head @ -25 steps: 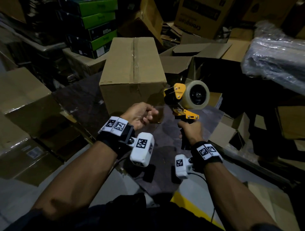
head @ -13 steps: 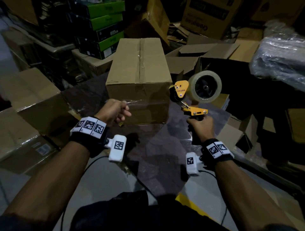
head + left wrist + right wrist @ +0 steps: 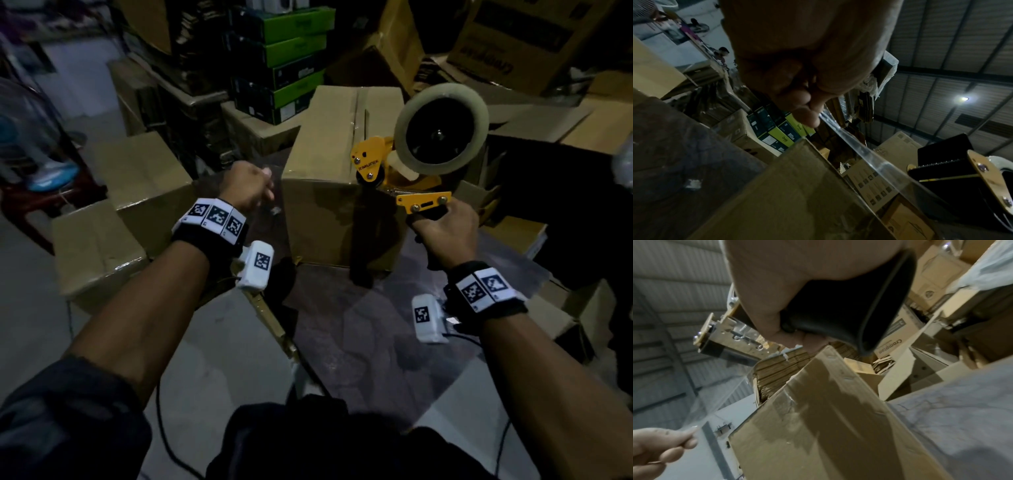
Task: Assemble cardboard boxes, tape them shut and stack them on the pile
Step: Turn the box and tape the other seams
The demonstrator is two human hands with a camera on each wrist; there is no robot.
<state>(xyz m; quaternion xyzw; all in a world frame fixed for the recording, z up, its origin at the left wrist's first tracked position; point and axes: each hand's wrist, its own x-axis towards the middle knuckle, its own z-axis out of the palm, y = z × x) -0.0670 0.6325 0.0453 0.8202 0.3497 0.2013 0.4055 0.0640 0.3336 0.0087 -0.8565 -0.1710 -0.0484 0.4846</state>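
Observation:
A closed brown cardboard box stands on a dark table in front of me, with clear tape along its top seam. My right hand grips the black handle of a yellow tape dispenser with a large clear roll, held at the box's near top edge. My left hand, left of the box, pinches the free end of the clear tape strip. The strip stretches from the left hand's fingers to the dispenser. The same strip and box show in the right wrist view.
Sealed cardboard boxes lie at the left of the table. Green and black cartons are stacked behind. Open boxes and loose flaps crowd the right and back. A fan stands far left. Grey floor lies below.
The left hand has pulled away leftward from the dispenser, drawing out a length of tape. The right hand has raised the dispenser toward the box's near top edge.

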